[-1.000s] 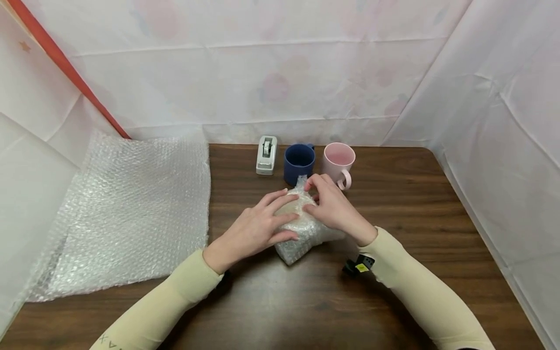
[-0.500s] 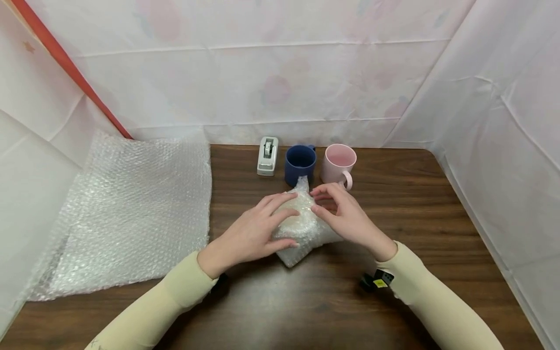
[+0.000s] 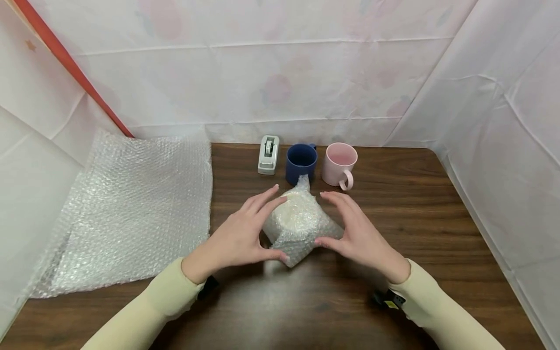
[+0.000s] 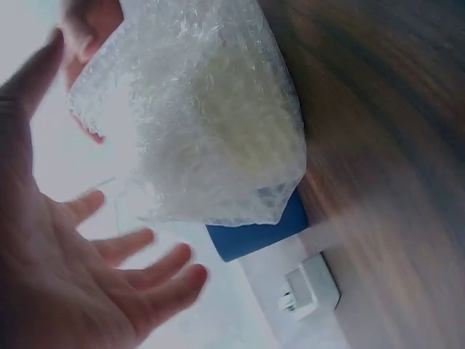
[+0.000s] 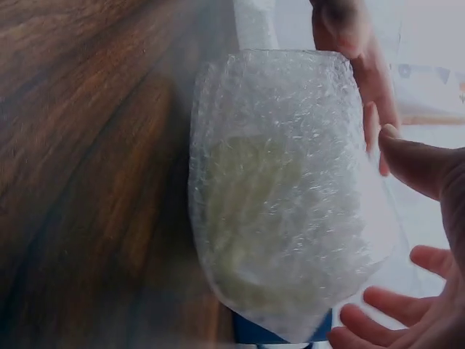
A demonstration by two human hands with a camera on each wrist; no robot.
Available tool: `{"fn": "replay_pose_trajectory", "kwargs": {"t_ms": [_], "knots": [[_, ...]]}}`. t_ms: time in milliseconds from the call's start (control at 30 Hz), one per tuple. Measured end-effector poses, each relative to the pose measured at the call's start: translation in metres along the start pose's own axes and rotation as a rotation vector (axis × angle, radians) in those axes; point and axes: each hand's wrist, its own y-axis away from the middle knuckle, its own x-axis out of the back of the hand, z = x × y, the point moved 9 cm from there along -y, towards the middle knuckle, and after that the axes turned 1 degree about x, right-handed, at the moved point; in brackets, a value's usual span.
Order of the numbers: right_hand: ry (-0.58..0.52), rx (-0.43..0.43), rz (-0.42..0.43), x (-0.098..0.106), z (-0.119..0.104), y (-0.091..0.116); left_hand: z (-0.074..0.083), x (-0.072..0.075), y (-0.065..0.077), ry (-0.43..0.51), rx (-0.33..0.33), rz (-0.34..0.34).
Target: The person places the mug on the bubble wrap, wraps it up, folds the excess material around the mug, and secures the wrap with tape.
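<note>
A bundle wrapped in bubble wrap stands on the table in front of the mugs, its corners sticking out. A pale yellow shape shows dimly through the wrap in both wrist views. My left hand is at the bundle's left side, fingers spread, with the thumb near its front corner. On the opposite side, my right hand curves loosely beside the wrap, thumb near the right-hand corner. In the left wrist view, the left fingers are spread apart from the bundle. Neither hand grips it.
Behind the bundle stand a dark blue mug and a pink mug. A white tape dispenser lies left of them. A large sheet of bubble wrap covers the table's left side. Patterned cloth hangs behind.
Both hands have come off the top of the bundle and moved apart, left hand to the left and right hand to the right. The bundle stays in about the same place.
</note>
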Motion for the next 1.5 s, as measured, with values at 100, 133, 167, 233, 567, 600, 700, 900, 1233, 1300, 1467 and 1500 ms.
{"fn": "replay_pose_trajectory", "kwargs": {"t_ms": [100, 133, 167, 233, 567, 600, 700, 900, 1233, 1300, 1467, 1500], "knots": [[-0.039, -0.056, -0.028, -0.008, 0.008, -0.003, -0.010, -0.003, -0.003, 0.074, 0.060, 0.002], [-0.067, -0.071, -0.030, -0.010, 0.011, -0.004, -0.013, -0.004, -0.004, 0.099, 0.073, 0.010], [-0.091, -0.082, -0.026, -0.011, 0.013, -0.005, -0.015, -0.004, -0.005, 0.126, 0.079, 0.025], [-0.142, -0.099, -0.009, -0.012, 0.016, -0.007, -0.018, -0.005, -0.007, 0.166, 0.077, 0.062], [-0.184, -0.110, 0.140, 0.005, 0.022, 0.004, -0.009, -0.018, -0.019, 0.298, 0.002, 0.157], [-0.135, -0.064, 0.153, 0.007, 0.019, 0.007, -0.007, -0.020, -0.021, 0.295, -0.003, 0.156], [0.055, 0.124, 0.181, 0.010, 0.002, 0.015, 0.000, -0.025, -0.027, 0.287, -0.020, 0.155], [0.445, 0.323, 0.087, -0.005, -0.016, 0.029, 0.017, -0.038, -0.038, 0.276, -0.065, 0.169], [0.549, 0.283, -0.066, -0.016, -0.008, 0.034, 0.027, -0.044, -0.046, 0.242, -0.078, 0.192], [0.544, 0.277, -0.074, -0.017, -0.008, 0.033, 0.027, -0.045, -0.047, 0.240, -0.073, 0.177], [0.508, 0.269, -0.055, -0.018, -0.009, 0.028, 0.024, -0.047, -0.047, 0.248, -0.053, 0.135], [0.500, 0.268, -0.048, -0.018, -0.009, 0.027, 0.024, -0.047, -0.047, 0.252, -0.050, 0.130]]}}
